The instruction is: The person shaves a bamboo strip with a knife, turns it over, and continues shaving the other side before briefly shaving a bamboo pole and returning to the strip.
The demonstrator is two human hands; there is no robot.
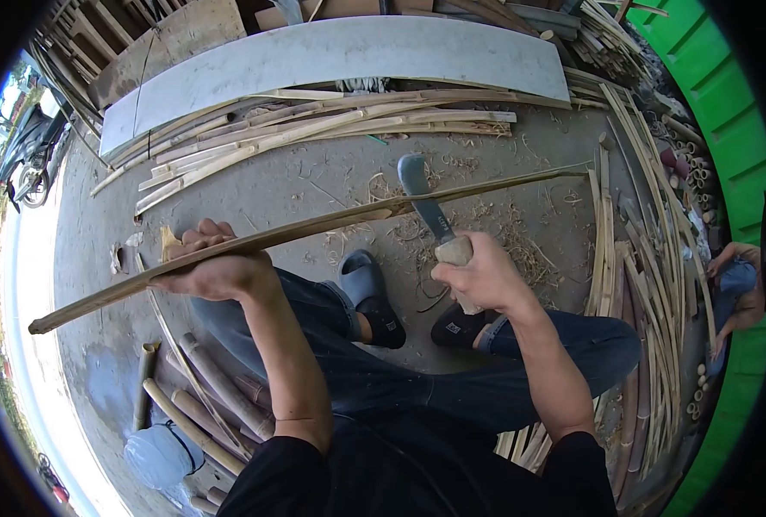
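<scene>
My left hand (219, 264) is wrapped from below around a long split bamboo strip (314, 226), which slants across the view from lower left to upper right. In my right hand (483, 269) is the pale, thick handle of a billhook (430, 202), a knife with a broad curved metal blade. The blade crosses the bamboo strip right of its middle, its rounded tip pointing up and away from me. At that crossing the strip shows a rough, lighter patch. Beyond the blade the strip runs on toward the bamboo pile at the right.
Thin shavings (508, 246) litter the concrete floor around my feet. Split bamboo strips (331, 125) lie before a long white board (348, 60). More bamboo slats (650, 319) are heaped on the right beside a green wall (702, 77), where another person (736, 284) sits. Bamboo poles (219, 379) lie lower left.
</scene>
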